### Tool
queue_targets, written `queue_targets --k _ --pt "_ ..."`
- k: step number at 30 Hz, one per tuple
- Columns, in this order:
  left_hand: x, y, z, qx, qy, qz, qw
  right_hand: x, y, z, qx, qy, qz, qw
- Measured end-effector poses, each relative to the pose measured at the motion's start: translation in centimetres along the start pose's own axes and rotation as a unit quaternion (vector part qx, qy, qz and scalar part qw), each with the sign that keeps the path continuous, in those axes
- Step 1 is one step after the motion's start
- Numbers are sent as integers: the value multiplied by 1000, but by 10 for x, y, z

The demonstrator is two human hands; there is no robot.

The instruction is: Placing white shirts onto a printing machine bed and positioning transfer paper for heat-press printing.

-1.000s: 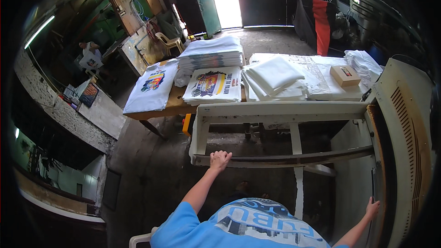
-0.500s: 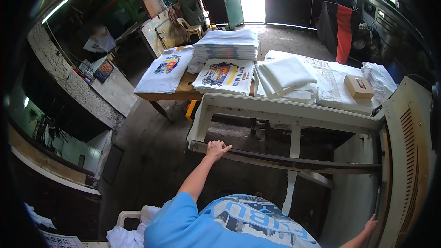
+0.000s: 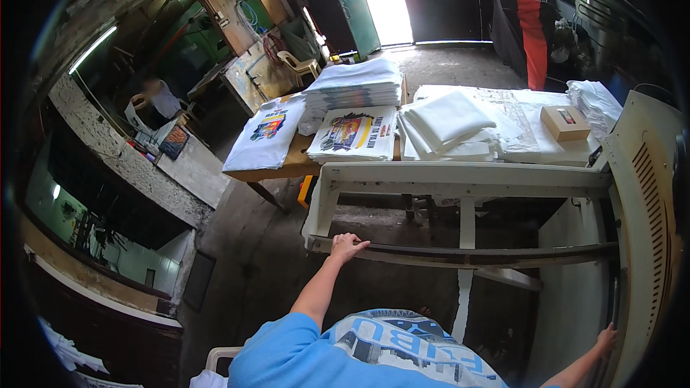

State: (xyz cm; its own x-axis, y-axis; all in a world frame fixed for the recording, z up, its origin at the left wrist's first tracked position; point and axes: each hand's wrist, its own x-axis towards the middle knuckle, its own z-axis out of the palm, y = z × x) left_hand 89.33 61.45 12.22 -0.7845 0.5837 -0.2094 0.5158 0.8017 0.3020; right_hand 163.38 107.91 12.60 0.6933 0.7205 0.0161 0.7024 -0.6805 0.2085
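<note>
Left hand closed over the dark rail near its left end — seemingly for support — the rail spanning the near side of the frame, with right hand against the machine, grip undeterminable.

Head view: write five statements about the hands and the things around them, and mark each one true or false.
1. The left hand is on the dark rail. True.
2. The right hand is on that rail too. False: it is lower right, beside the slotted panel.
3. A printed white cloth lies at the left end of the table. True.
4. The small cardboard box sits on the floor. False: it is on the white-covered surface beyond the frame.
5. The green door is shut. False: it stands open beside a bright doorway.
</note>
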Motion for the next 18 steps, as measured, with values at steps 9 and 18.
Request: queue_targets --k 9,18 --pt "1 -7 0 -6 4 -13 1000 -1 -7 7 1 10 3 1000" --pt "-6 -7 1 -10 1 -32 999 11 -17 8 43 52 -29 997"
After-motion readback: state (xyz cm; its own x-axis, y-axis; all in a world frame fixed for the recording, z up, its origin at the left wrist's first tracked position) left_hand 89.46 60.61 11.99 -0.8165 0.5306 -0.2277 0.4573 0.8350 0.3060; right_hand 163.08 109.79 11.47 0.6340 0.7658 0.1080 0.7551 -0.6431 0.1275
